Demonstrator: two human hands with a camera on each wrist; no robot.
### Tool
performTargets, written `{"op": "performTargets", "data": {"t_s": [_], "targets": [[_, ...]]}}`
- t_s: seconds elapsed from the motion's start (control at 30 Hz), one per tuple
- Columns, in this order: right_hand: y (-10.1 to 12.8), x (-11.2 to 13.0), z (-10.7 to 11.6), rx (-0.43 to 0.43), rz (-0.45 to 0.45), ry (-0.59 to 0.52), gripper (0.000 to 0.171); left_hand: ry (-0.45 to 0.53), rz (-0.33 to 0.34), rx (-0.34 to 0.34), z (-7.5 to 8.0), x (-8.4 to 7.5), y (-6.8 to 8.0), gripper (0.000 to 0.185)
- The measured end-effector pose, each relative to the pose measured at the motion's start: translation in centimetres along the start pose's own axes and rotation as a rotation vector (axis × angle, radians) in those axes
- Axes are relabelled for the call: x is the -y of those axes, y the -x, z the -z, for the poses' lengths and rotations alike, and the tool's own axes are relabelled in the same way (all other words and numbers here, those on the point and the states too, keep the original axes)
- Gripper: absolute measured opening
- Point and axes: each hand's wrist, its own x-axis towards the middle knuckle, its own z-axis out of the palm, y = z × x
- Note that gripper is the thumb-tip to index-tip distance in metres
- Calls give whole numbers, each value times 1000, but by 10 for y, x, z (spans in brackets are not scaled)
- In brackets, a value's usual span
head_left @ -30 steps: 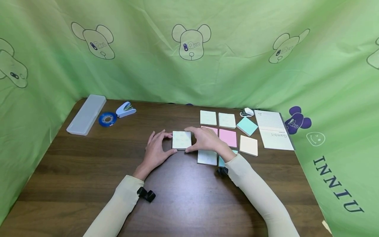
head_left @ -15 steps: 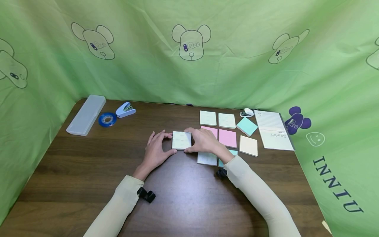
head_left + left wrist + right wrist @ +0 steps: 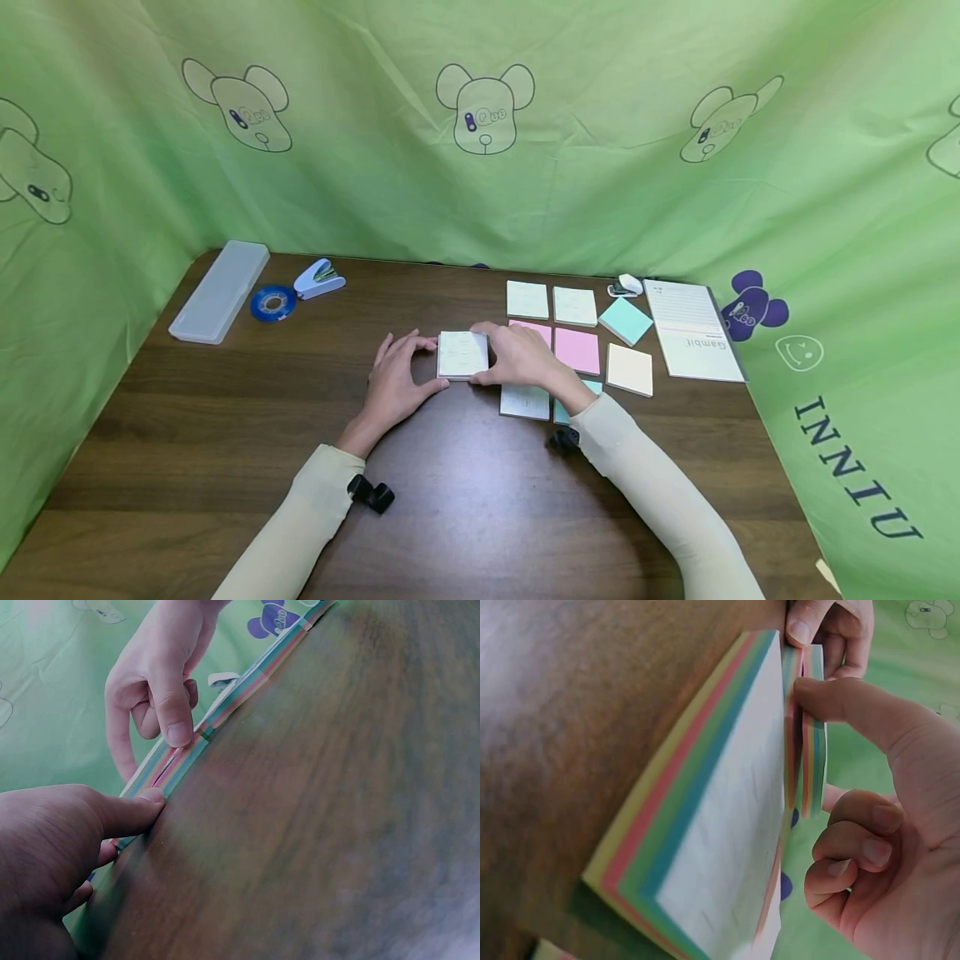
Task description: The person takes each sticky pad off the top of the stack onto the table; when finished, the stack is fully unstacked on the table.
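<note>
Left hand point(image 3: 395, 383): on the surface point(image 3: 225, 433) at the left edge of a pad of sticky notes point(image 3: 462, 354); thumb and fingers point(image 3: 135, 814) pressed against the pad's near and far left corners, pinching its side.
Right hand point(image 3: 521, 357): at the pad's right edge; thumb point(image 3: 840, 701) clamped against the striped side of the pad, the other fingers curled underneath.
Pad of sticky notes: mid-surface between the two hands, pale top sheet facing up, coloured layers showing along its edge in the wrist views; whether it is lifted clear of the surface cannot be told.
Second pad point(image 3: 712, 847): just beside the right hand, flat on the surface, with the same rainbow edge.
Other pads: two pale ones point(image 3: 551, 302), pink ones point(image 3: 577, 350), a teal one point(image 3: 626, 319) and an orange one point(image 3: 630, 368), set in rows to the right.
Notebook point(image 3: 693, 329): at the far right.
Far left corner: clear case point(image 3: 219, 290), blue tape roll point(image 3: 272, 302), stapler point(image 3: 318, 277).
</note>
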Motion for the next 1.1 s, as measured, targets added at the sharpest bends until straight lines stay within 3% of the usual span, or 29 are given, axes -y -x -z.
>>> {"op": "performTargets", "data": {"t_s": [0.43, 0.7, 1.1], "targets": [[-1, -14, 1, -35, 48, -44, 89, 4, 1, -4, 0, -1, 0, 59], [0, -12, 20, -46, -7, -61, 88, 5, -1, -6, 0, -2, -1, 58], [-21, -32, 40, -101, -73, -168, 86, 8, 7, -5, 1, -2, -1, 58]]}}
